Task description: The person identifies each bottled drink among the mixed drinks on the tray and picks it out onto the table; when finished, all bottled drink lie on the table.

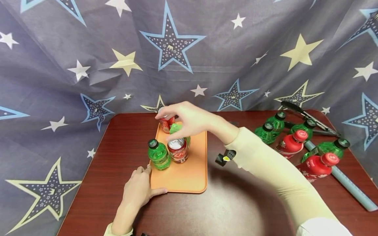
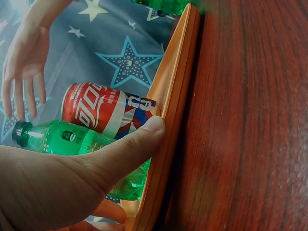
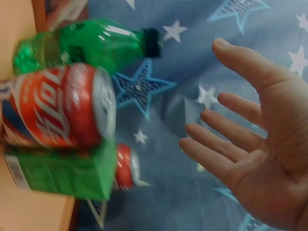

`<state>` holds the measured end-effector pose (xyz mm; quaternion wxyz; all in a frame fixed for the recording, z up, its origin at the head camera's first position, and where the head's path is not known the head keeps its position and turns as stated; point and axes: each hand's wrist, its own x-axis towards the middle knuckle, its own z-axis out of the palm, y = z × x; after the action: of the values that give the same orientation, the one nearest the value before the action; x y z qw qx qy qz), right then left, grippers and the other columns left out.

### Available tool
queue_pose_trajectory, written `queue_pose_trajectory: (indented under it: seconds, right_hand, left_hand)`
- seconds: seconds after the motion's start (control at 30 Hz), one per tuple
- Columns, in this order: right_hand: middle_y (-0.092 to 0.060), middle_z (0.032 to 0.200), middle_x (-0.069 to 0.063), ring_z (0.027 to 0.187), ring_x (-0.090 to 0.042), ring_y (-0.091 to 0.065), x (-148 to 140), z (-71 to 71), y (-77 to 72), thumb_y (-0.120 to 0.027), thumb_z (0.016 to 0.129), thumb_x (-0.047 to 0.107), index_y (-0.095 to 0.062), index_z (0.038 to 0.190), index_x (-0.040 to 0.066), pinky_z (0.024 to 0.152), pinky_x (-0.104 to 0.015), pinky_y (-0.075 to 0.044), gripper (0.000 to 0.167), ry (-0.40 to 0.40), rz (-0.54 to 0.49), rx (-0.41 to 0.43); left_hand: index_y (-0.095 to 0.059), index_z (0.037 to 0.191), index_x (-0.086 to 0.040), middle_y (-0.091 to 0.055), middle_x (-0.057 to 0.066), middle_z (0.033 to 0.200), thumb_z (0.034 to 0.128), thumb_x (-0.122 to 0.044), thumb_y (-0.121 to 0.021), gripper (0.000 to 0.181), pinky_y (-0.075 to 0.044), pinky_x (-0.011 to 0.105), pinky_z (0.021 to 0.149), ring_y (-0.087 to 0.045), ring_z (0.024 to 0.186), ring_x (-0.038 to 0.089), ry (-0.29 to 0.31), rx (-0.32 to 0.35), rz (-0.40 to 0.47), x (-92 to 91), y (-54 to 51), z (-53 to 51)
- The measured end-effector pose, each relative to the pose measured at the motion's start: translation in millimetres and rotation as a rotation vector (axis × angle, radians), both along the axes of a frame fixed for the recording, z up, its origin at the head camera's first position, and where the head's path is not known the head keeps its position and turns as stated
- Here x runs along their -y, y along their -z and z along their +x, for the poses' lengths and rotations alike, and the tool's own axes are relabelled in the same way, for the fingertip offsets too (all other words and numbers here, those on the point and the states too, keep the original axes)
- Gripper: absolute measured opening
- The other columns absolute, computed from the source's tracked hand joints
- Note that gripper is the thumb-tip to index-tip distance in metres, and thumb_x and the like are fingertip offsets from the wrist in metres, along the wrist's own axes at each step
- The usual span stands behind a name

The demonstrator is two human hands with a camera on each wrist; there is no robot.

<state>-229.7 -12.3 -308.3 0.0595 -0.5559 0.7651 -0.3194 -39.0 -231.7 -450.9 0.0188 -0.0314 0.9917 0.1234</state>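
Observation:
My left hand point(image 1: 137, 188) holds the near-left corner of an orange tray point(image 1: 189, 178), its thumb point(image 2: 130, 144) against the near rim in the left wrist view. On the tray by that corner stands a green plastic bottle point(image 1: 159, 157) with a black cap. Beside it is a red soda can point(image 1: 178, 154). Behind this can is a green carton point(image 3: 62, 173), partly covered by my right hand in the head view. A second red can point(image 1: 166, 125) stands at the tray's far-left corner. My right hand point(image 3: 260, 139) hovers above the cans, fingers spread and holding nothing.
On the table's right side stand several green bottles point(image 1: 276, 123) and two red bottles point(image 1: 292, 144). Black-handled tongs point(image 1: 313, 119) and a pale blue ruler-like strip point(image 1: 351, 186) lie near them. A starry curtain point(image 1: 206, 55) hangs behind the table.

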Motion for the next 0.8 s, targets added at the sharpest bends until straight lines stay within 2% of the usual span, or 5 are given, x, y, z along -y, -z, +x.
queue_pose_trajectory:
  seconds: [0.17, 0.4, 0.8]
  right_hand:
    - [-0.073, 0.135, 0.002, 0.116, -0.008, -0.069, 20, 9.1, 16.3, -0.093, 0.082, 0.038, -0.067, 0.139, 0.014, 0.099, -0.022, -0.054, 0.067, -0.053, 0.054, -0.02]
    - [-0.071, 0.139, 0.0, 0.13, -0.014, -0.067, 41, 15.7, 33.2, -0.09, 0.085, 0.038, -0.065, 0.141, 0.012, 0.109, -0.023, -0.049, 0.067, -0.108, 0.121, -0.025]
    - [-0.072, 0.137, -0.002, 0.124, -0.014, -0.067, 51, 20.3, 48.2, -0.091, 0.084, 0.038, -0.067, 0.14, 0.012, 0.112, -0.024, -0.047, 0.066, -0.125, 0.222, -0.033]
  left_hand:
    - [-0.058, 0.148, 0.003, -0.065, 0.022, 0.107, 0.0622, -0.064, -0.096, 0.115, -0.06, 0.06, 0.073, -0.065, 0.101, 0.041, 0.0, 0.006, -0.005, 0.9, 0.7, 0.1]
    - [-0.057, 0.149, 0.003, -0.065, 0.022, 0.108, 0.0632, -0.064, -0.096, 0.116, -0.06, 0.06, 0.072, -0.065, 0.102, 0.041, 0.0, 0.021, -0.009, 1.7, 0.1, -0.2]
    - [-0.056, 0.149, 0.004, -0.065, 0.022, 0.108, 0.062, -0.068, -0.094, 0.119, -0.06, 0.059, 0.072, -0.066, 0.102, 0.041, 0.01, 0.026, -0.007, -0.4, -1.8, -1.5]
